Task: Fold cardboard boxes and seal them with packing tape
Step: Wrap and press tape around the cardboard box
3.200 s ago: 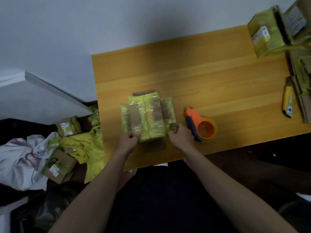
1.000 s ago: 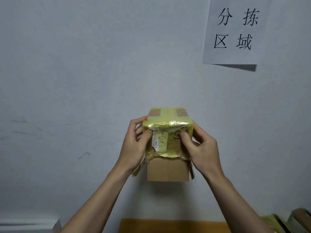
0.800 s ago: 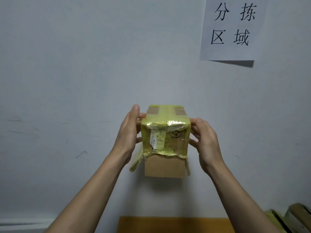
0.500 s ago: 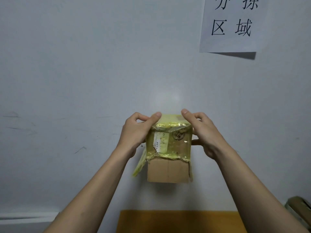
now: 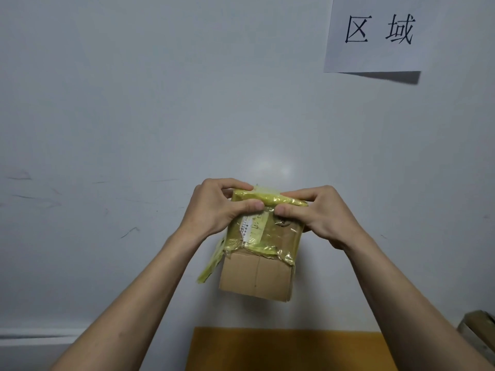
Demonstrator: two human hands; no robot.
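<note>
Half a second ago the fingers of both hands lay along the top edge of the small brown cardboard box wrapped in yellow-green packing tape (image 5: 258,247). Now the left hand (image 5: 218,207) and the right hand (image 5: 318,212) pinch the upper tape fold, thumbs on the near face and almost meeting, fingers curled over the top. I judge this as pressing the tape flat, so the seal on this end is nearly done.

The box is held in the air before the pale wall (image 5: 134,116), well above the orange-brown wooden surface (image 5: 281,349). A loose tape strip (image 5: 211,263) hangs at its left lower corner. There is free room on both sides; the white paper sign with black characters (image 5: 375,36) is far up on the right.
</note>
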